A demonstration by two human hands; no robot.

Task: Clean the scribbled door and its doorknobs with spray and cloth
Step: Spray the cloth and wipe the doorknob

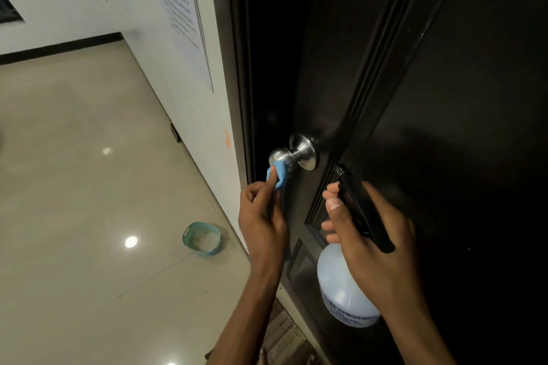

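Fingers point(261, 195) of the left hand point(262, 225) pinch a blue cloth point(277, 176) against the steel doorknob point(284, 157) on the dark door point(444, 98). At three o'clock from it, the right hand point(376, 243) curls around the black trigger head of a white spray bottle point(341, 290). A teal basin point(201, 238) sits on the floor at about eight o'clock from the knob.

I'm finding the notice point(181, 9) at upper centre too blurred to read, and the right hand point(370, 234) is hiding the spray bottle point(341, 290) neck.
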